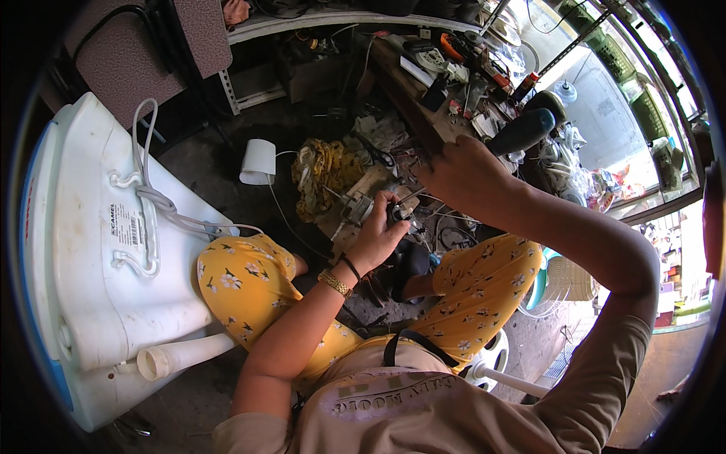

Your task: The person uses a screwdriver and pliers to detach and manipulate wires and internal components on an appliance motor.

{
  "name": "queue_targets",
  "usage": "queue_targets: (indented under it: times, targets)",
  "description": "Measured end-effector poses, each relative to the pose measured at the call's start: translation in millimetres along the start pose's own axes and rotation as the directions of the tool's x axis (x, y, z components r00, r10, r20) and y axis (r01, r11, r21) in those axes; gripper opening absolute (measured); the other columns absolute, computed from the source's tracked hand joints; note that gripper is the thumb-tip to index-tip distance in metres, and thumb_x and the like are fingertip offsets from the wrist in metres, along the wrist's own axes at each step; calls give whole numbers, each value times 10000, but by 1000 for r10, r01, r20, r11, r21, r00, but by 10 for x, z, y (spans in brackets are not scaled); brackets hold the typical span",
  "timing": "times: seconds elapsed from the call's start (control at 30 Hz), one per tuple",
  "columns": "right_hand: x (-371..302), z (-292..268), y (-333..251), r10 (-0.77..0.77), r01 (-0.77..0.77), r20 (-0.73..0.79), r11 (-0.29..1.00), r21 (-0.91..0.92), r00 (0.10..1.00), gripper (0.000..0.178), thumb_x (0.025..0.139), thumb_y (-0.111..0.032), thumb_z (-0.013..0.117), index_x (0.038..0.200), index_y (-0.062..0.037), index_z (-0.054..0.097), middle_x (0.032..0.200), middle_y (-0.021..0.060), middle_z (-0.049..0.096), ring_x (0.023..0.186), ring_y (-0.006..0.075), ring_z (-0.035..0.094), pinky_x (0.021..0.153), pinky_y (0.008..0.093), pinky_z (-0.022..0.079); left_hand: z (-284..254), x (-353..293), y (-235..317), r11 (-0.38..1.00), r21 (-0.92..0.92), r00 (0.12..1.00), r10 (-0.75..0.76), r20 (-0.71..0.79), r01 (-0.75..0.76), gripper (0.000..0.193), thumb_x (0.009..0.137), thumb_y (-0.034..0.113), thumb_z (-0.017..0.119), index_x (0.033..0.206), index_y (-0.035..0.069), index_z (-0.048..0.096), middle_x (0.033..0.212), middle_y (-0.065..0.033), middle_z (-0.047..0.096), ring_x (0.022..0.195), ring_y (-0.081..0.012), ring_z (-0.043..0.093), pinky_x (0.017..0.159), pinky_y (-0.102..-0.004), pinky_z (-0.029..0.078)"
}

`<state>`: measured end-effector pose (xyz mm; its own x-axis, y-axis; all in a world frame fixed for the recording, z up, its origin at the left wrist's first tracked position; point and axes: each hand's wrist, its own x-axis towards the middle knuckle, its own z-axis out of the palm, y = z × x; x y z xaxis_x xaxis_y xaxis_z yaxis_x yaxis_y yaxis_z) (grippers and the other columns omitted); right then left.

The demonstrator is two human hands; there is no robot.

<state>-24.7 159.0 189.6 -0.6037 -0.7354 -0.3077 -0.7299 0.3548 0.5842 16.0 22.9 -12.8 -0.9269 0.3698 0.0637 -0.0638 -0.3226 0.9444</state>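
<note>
My left hand (373, 233) is closed around a small dark, round part with a metal rim (401, 215), low between my knees. Above and to the right, my right hand (460, 172) makes a fist on a thin metal tool (412, 196); its handle is hidden in the fist. The tool's shaft slants down toward the part, and whether its tip touches cannot be made out. Just left of my fingers sits a grey metal motor-like body (357, 209) on a wooden board (376, 181).
A white appliance body (98, 227) with a grey cord and a ribbed hose (170, 362) lies at the left. Yellow cloth (321, 170) and a white cup-shaped piece (259, 161) are on the floor. A cluttered wooden bench (412, 94) runs far right; a fan (563, 284) stands near my right knee.
</note>
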Motion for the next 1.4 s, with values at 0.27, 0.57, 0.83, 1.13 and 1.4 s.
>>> queue_targets:
  times: [0.27, 0.57, 0.83, 1.13, 1.4]
  targets:
    - [-3, -10, 13, 14, -14, 40, 1000, -7, 999, 208, 723, -156, 735, 893, -76, 647, 698, 14, 690, 723, 178, 709, 624, 289, 510, -16, 14, -8, 999, 43, 999, 31, -6, -31, 381, 891, 113, 597, 1188, 87, 360, 1016, -43, 461, 891, -94, 466, 816, -271, 455]
    - [-25, -27, 30, 23, -24, -29, 999, -29, 999, 172, 716, -149, 732, 859, -80, 667, 686, 7, 692, 709, 170, 709, 607, 301, 515, -22, 21, -7, 983, 151, 993, 115, -29, -109, 382, 892, 112, 597, 1190, 88, 360, 1014, -41, 462, 896, -89, 467, 807, -265, 450]
    - [1, -6, -1, 54, -54, 46, 999, 5, 998, 82, 753, -148, 687, 813, -98, 660, 702, 13, 685, 715, 181, 699, 657, 310, 491, -23, 19, -14, 986, 139, 994, 100, -50, -92, 380, 890, 101, 594, 1192, 85, 364, 995, -38, 466, 876, -88, 473, 815, -274, 447]
    - [-9, 45, 6, 49, -51, 46, 998, 34, 998, 90, 752, -135, 705, 830, -96, 685, 731, 31, 699, 741, 193, 713, 644, 321, 517, -24, 2, 55, 993, 99, 998, 59, -16, -57, 402, 881, 106, 603, 1204, 76, 364, 1047, -57, 447, 944, -119, 461, 888, -291, 421]
    - [38, 272, 60, 24, -181, 338, 879, 441, 941, 182, 895, -274, 606, 980, -118, 647, 802, 99, 690, 804, 282, 693, 677, 434, 525, -180, 11, -38, 824, 539, 981, 191, 24, -174, 381, 838, 101, 608, 1187, 94, 455, 1088, -90, 480, 1006, -227, 542, 876, -351, 452]
